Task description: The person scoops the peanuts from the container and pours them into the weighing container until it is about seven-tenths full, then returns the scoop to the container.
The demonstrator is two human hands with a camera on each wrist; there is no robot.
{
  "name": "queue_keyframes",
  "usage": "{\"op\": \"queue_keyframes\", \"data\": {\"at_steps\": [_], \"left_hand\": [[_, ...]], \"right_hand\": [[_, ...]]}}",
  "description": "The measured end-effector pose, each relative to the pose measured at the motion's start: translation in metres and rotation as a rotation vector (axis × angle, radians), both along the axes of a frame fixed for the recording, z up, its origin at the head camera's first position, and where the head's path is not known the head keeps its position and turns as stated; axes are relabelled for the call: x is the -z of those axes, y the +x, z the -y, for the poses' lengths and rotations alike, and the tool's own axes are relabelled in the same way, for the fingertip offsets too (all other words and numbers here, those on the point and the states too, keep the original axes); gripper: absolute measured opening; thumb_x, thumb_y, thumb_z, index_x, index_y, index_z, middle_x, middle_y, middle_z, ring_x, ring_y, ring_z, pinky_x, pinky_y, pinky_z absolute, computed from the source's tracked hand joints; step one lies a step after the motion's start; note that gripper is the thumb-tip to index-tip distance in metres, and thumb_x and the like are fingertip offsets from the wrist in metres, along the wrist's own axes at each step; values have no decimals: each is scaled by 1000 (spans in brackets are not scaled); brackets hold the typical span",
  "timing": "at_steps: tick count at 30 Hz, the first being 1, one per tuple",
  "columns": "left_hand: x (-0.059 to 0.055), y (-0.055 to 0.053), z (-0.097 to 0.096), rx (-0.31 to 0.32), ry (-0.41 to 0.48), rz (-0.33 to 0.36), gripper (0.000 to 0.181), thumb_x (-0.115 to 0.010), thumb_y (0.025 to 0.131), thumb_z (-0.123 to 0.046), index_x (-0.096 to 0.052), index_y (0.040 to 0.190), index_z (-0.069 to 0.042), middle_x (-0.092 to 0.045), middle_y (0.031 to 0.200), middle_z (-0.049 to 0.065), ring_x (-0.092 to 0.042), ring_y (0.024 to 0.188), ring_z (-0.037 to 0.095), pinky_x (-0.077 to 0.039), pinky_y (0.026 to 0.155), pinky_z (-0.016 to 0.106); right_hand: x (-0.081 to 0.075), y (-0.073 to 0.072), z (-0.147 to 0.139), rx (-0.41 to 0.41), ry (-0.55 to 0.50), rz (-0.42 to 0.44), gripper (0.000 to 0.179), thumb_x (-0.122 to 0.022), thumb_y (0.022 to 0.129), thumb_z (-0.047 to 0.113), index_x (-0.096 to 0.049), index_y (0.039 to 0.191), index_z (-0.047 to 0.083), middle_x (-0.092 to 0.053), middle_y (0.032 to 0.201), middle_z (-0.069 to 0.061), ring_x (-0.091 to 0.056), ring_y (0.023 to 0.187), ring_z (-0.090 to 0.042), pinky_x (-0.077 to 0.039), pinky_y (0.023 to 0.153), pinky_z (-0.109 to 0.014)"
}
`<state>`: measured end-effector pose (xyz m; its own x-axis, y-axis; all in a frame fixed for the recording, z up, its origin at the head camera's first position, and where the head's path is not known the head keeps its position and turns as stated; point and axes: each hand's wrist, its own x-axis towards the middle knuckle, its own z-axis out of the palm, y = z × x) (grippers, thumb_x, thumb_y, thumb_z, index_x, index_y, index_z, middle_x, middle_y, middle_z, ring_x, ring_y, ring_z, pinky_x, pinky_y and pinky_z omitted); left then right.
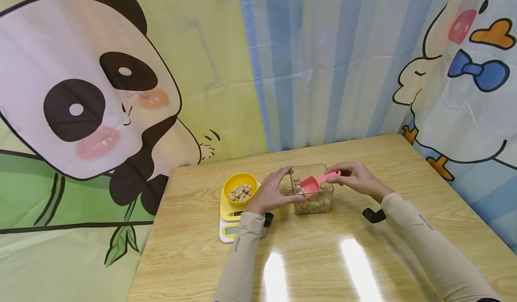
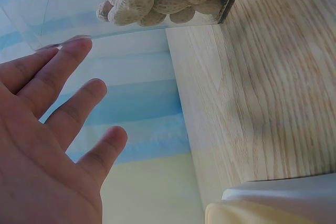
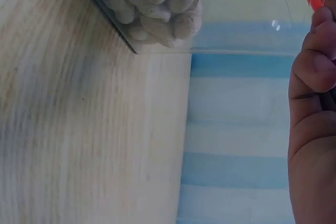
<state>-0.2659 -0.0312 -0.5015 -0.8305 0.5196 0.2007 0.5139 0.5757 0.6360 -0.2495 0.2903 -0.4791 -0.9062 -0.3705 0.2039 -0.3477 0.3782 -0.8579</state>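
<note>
A clear plastic container of peanuts stands on the table. My left hand holds its left side, thumb along the front wall and fingertips at the rear left rim. The left wrist view shows the ring and little fingers of this hand off the wall. My right hand pinches the handle of a pink scoop, whose bowl is inside the container among the peanuts. Left of the container, a yellow bowl with some peanuts in it rests on a yellow-and-white kitchen scale.
The wooden table ends at the back against a printed curtain with a panda and a duck. Black camera mounts sit below the wrists. Glare patches lie on the tabletop near the front.
</note>
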Motion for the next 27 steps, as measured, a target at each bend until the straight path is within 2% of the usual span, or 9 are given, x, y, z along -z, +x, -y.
{"op": "queue_keyframes", "data": {"at_steps": [3,7,13,17,21,27], "left_hand": [[-1,0,0,-1,-4,-3,104,-72,71,-81,-32,157,-38,-48,147,-19,-42,138,19,-43,109,50],[-1,0,1,1,-9,-3,106,-71,71,-81,-30,159,-38,-47,148,-20,-41,140,19,-41,110,49],[-1,1,1,6,-16,-1,108,-70,71,-81,-28,160,-37,-45,151,-19,-40,141,19,-39,112,49],[-2,2,2,1,-37,-3,108,-69,71,-83,-27,160,-37,-43,153,-19,-36,144,21,-36,115,50],[-10,2,6,-5,-46,-15,108,-69,71,-83,-28,160,-38,-39,156,-18,-32,148,21,-32,117,51],[-30,1,24,-28,-14,-52,104,-70,73,-81,-30,159,-38,-37,157,-19,-33,146,17,-35,115,51]], "right_hand": [[3,1,-2,2,-45,50,22,-74,95,24,-76,115,15,-70,89,-14,-60,74,-36,-55,63,-33],[8,3,-6,24,-92,81,27,-74,95,26,-75,119,14,-71,94,-15,-61,75,-28,-56,64,-34],[16,4,-10,41,-184,68,27,-73,96,22,-73,119,8,-63,78,-13,-49,64,-24,-46,54,-33],[18,1,-10,40,-205,38,24,-71,97,17,-73,118,6,-59,74,-12,-47,62,-21,-44,54,-32],[17,1,-10,75,-217,35,23,-71,97,17,-74,117,6,-58,72,-11,-47,62,-22,-44,55,-33],[15,-1,-10,98,-225,33,23,-69,98,18,-73,117,5,-60,80,-19,-47,63,-23,-43,55,-32]]}}
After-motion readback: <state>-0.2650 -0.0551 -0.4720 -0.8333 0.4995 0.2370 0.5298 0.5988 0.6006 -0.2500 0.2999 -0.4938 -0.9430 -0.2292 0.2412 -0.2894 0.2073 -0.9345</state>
